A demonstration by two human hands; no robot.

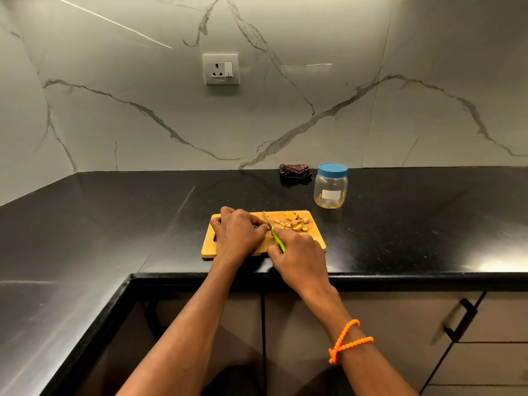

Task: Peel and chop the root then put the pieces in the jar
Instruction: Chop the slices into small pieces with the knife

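A glossy black desk (114, 224) is meeting a marble wall (143, 110). On the cutting board (313, 232), the right grip (297, 252) is clasping a knife (274, 234); the left grip (237, 232) is curling over something hidden.

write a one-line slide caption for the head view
Right hand slices root with a knife on the board; lidded jar waits behind.
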